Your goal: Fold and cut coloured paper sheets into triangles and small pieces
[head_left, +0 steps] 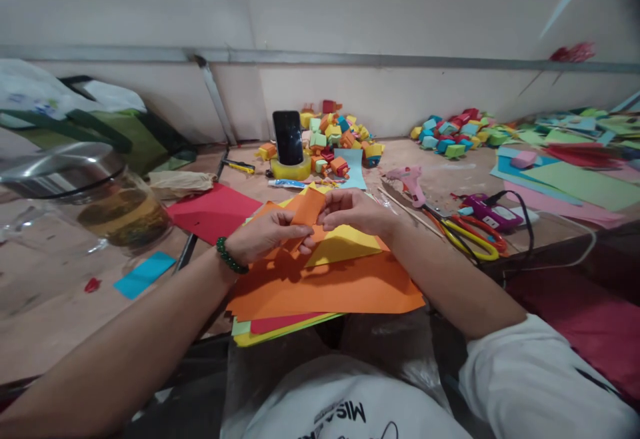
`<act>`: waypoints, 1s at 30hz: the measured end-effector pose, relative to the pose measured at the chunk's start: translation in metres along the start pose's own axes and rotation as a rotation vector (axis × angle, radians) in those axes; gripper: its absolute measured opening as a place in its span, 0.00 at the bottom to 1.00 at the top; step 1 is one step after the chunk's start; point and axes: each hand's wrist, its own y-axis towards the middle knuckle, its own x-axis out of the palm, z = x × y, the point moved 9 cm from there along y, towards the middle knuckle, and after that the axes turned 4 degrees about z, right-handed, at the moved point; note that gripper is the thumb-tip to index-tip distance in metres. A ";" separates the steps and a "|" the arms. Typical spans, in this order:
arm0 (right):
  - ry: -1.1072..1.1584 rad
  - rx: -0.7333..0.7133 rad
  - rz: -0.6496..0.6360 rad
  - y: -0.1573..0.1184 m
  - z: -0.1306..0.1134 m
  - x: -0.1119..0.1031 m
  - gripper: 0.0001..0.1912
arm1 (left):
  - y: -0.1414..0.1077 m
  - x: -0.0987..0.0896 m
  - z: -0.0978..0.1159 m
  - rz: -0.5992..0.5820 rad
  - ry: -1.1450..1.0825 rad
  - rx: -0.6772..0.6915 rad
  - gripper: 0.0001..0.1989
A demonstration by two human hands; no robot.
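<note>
Between my two hands is a small folded orange paper piece (307, 208), held up over the paper stack. My left hand (273, 232), with a green bead bracelet on the wrist, pinches it from the left and below. My right hand (350, 211) has its fingers closed on the right edge of the same piece. Beneath them lie large orange sheets (325, 292), with a yellow sheet (345, 246) on top and red, yellow and green sheets showing under the front edge.
A phone (289, 138) stands on a yellow tape roll (291, 169) beside piled paper cubes (333, 134). A glass jar (120, 206), red sheet (215, 212) and blue strip (145, 275) lie left. Right are a pink glue gun (410, 182), scissors (467, 239) and coloured sheets (575, 179).
</note>
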 end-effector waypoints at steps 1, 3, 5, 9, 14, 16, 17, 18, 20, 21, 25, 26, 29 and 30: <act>0.000 -0.036 0.028 0.001 -0.003 -0.002 0.17 | 0.000 0.000 0.001 0.017 -0.009 0.019 0.14; -0.012 -0.093 0.068 0.002 -0.006 -0.004 0.14 | 0.000 0.001 0.003 0.037 -0.016 0.048 0.13; -0.032 -0.123 0.082 0.003 -0.006 -0.005 0.14 | 0.000 0.002 0.003 0.044 -0.025 0.065 0.13; -0.073 -0.132 0.066 0.004 -0.005 -0.004 0.15 | 0.002 0.004 -0.002 0.040 -0.034 0.039 0.15; -0.068 -0.150 0.034 0.002 -0.009 -0.001 0.16 | 0.002 0.004 -0.003 0.061 -0.071 0.017 0.16; -0.092 -0.148 0.049 0.001 -0.008 -0.001 0.16 | 0.002 0.003 -0.004 0.073 -0.091 0.004 0.16; -0.102 -0.150 0.059 0.001 -0.008 -0.001 0.16 | 0.002 0.003 -0.004 0.076 -0.091 0.003 0.16; -0.110 -0.152 0.066 0.001 -0.008 0.000 0.16 | 0.002 0.003 -0.004 0.077 -0.085 0.006 0.16; -0.116 -0.151 0.071 0.001 -0.008 0.001 0.17 | 0.003 0.004 -0.005 0.072 -0.070 0.015 0.17; -0.120 -0.147 0.069 0.001 -0.008 0.002 0.16 | 0.003 0.004 -0.005 0.069 -0.066 0.018 0.17; -0.152 -0.130 0.062 0.001 -0.007 0.007 0.11 | 0.003 0.002 -0.002 0.091 0.011 0.092 0.18; -0.164 -0.130 0.064 0.001 -0.007 0.007 0.10 | 0.003 0.001 0.001 0.108 0.046 0.122 0.18; -0.203 -0.124 0.109 0.001 -0.005 0.004 0.06 | 0.002 0.000 0.007 0.156 0.145 0.179 0.17; -0.215 -0.121 0.139 0.001 -0.005 0.001 0.05 | 0.002 0.000 0.008 0.165 0.164 0.182 0.18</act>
